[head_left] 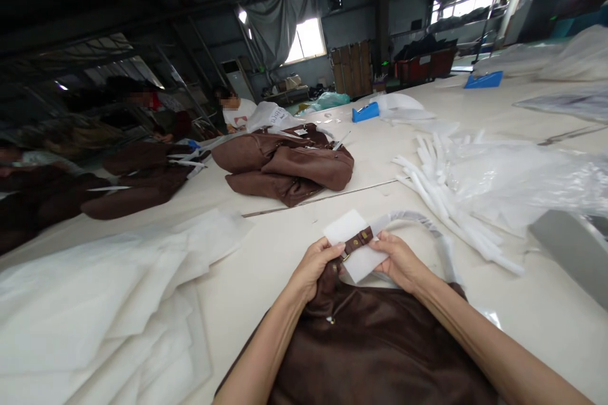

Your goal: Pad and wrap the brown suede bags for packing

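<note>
A dark brown bag (380, 342) lies on the table in front of me, its handle (441, 240) wrapped in a pale covering and arching to the right. My left hand (316, 262) pinches the lower left end of a brown strap tab (357, 240) with brass-coloured studs, by a metal ring. At the tab's other end, my right hand (396, 259) is closed, its thumb and fingers on the tab and the white sheet. That small white sheet (344, 224) sits behind the tab, between both hands. Some fingertips are hidden behind it.
White sheets (109, 291) are piled at left. Several brown bags (294, 168) lie beyond. White foam strips (437, 196) and clear plastic (532, 183) cover the right side, near a grey object (570, 253). Blue holders (365, 112) stand farther back. People sit at the far left.
</note>
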`<state>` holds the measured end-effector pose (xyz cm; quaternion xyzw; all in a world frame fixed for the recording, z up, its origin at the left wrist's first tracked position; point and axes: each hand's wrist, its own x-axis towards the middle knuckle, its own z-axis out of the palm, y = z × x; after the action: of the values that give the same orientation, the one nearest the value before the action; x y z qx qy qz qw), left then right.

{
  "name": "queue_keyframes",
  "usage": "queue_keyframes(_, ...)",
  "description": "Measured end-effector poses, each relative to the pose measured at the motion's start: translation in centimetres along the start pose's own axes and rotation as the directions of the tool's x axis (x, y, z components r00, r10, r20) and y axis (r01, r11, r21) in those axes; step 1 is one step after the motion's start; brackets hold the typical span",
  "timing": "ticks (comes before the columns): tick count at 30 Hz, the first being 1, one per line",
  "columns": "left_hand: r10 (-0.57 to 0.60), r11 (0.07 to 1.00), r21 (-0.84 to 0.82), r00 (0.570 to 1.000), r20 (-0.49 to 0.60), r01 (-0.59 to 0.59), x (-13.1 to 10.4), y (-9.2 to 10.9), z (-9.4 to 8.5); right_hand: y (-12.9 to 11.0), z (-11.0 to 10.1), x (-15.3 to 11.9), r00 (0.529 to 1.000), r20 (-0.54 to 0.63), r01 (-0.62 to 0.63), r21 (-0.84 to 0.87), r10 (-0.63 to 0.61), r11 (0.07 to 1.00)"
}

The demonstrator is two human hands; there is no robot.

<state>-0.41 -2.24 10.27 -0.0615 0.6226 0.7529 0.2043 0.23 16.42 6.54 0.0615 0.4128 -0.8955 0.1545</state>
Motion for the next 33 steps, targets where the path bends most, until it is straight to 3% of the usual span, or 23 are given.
queue_keyframes(10,0.017,1.0,0.009,0.996,0.083,-0.018,-0.9,0.1,0.2,-0.5,0.4,0.4,0.999,0.016,-0.035,-0.111,0.037,0.993)
queue_keyframes(14,0.038,0.999,-0.001,0.994,0.099,-0.038,-0.9,0.1,0.6,-0.7,-1.0,-1.7,0.995,0.092,-0.017,-0.209,0.037,0.978)
queue_keyframes(16,0.042,0.999,-0.015,0.993,0.109,-0.04,-0.9,0.2,0.6,-0.1,-2.1,-2.8,0.995,0.09,0.071,-0.339,-0.043,0.938)
queue_keyframes(18,0.042,0.999,-0.033,0.993,0.113,-0.039,-0.9,0.2,0.6,0.5,-3.2,-3.6,0.967,0.128,0.255,-0.569,-0.222,0.782)
queue_keyframes(19,0.041,0.999,-0.04,0.992,0.117,-0.036,-0.9,0.2,0.5,0.7,-3.6,-3.7,0.926,0.199,0.366,-0.685,-0.321,0.63)
queue_keyframes(21,0.038,0.999,-0.043,0.991,0.129,-0.033,-0.9,0.2,0.4,0.8,-3.9,-3.4,0.792,0.412,0.553,-0.796,-0.451,0.246)
queue_keyframes(23,0.044,0.999,-0.033,0.99,0.135,-0.04,-1.0,0.1,0.2,0.0,-3.5,-2.8,0.637,0.611,0.664,-0.745,-0.47,-0.07)
queue_keyframes(25,0.063,0.998,-0.011,0.989,0.131,-0.062,-1.2,0.2,0.2,-1.3,-2.7,-1.9,0.515,0.737,0.721,-0.649,-0.438,-0.244)
queue_keyframes(27,0.089,0.995,0.024,0.987,0.131,-0.092,-1.4,0.1,0.2,-2.7,-1.9,-1.1,0.467,0.802,0.756,-0.58,-0.372,-0.302)
queue_keyframes(29,0.108,0.991,0.065,0.984,0.141,-0.118,-1.6,0.0,0.3,-3.5,-1.4,-0.4,0.513,0.797,0.758,-0.595,-0.319,-0.267)
queue_keyframes(33,0.105,0.981,0.146,0.979,0.174,-0.131,-1.7,-0.8,0.2,-3.4,-1.2,0.7,0.767,0.581,0.598,-0.801,-0.272,-0.025)
